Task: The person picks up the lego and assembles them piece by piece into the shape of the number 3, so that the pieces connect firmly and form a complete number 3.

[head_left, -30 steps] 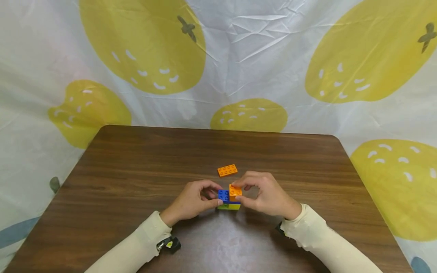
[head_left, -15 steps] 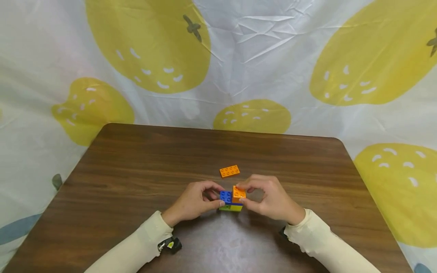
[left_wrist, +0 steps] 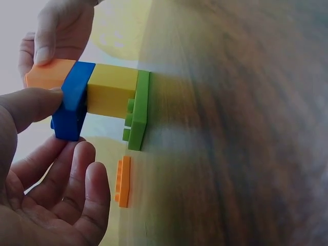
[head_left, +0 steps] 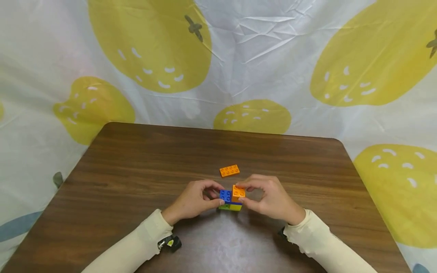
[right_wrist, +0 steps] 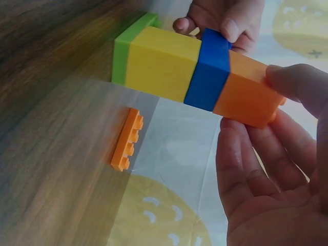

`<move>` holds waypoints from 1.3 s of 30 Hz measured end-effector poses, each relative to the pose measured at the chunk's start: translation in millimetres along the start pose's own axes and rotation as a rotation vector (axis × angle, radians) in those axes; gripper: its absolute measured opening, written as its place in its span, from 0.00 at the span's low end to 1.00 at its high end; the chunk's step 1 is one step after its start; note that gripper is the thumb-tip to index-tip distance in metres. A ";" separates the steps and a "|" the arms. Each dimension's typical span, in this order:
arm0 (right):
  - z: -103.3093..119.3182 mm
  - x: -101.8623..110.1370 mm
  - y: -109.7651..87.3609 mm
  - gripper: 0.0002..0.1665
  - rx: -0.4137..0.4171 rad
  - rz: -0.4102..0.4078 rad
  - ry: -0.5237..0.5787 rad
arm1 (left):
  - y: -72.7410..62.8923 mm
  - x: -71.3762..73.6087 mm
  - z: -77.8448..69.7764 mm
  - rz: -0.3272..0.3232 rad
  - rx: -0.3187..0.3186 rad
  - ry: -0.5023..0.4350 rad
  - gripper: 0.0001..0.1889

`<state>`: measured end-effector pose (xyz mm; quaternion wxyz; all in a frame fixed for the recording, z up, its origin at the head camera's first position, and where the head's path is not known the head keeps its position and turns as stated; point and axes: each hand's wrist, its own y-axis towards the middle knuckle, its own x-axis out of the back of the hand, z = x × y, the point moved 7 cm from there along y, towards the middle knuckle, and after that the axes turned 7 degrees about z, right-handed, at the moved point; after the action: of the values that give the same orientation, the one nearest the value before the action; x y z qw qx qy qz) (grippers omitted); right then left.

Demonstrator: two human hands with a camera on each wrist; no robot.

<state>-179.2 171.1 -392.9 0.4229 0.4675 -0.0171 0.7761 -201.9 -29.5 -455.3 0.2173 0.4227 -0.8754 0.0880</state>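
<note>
A small stack of toy building bricks stands upright on the table. At its bottom is a green plate, with a yellow brick on its right half. A blue brick lies across the yellow one, overhanging to the left with bare studs on top. An orange brick sits on the blue brick's right half. My left hand pinches the blue brick's left end between thumb and fingers. With thumb and fingertips, my right hand grips the orange brick from the right.
Behind the stack, a thin orange plate lies studs up on the brown wooden table. A white curtain printed with yellow fruit hangs along the table's far edge.
The head view has shifted slightly, so table and bricks appear a little further right. Both hands keep their grips, and the stack looks the same.
</note>
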 end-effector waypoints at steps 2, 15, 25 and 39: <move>0.4 0.7 0.2 0.22 0.003 0.006 0.003 | 0.4 -0.5 1.0 0.000 0.003 0.003 0.17; -1.0 6.6 5.1 0.19 0.007 0.041 -0.008 | 0.9 -1.5 0.4 -0.007 0.004 0.003 0.17; 0.1 11.9 10.2 0.16 0.005 0.031 0.010 | 0.3 -1.1 0.3 -0.001 -0.004 -0.002 0.17; -10.1 19.1 16.4 0.13 -0.014 -0.008 0.020 | -1.0 -2.3 1.1 0.003 0.014 -0.014 0.17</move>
<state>-201.3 177.0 -378.4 0.4293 0.4567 -0.0166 0.7790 -200.2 -28.9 -457.3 0.2080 0.4236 -0.8769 0.0912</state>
